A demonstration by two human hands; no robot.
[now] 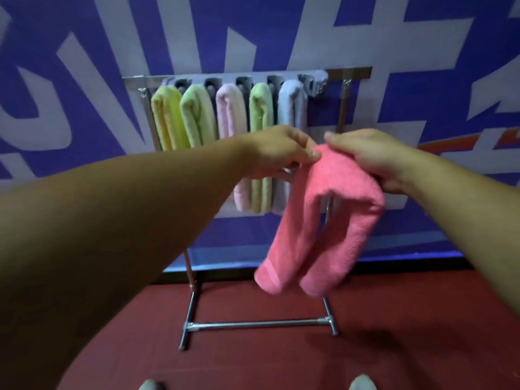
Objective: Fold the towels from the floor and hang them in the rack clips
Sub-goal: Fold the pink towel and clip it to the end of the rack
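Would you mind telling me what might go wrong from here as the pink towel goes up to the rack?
1. The pink towel is held only at its top fold, by the left hand and right hand; its two hanging halves could slip apart.
2. The free clip sits right beside the lavender towel, which might get knocked loose.

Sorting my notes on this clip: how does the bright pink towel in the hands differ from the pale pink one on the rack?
The bright pink towel is a saturated coral; the pale pink towel is pastel. The bright one is held by the left hand and right hand; the pale one hangs from the rack. Both are folded lengthwise.
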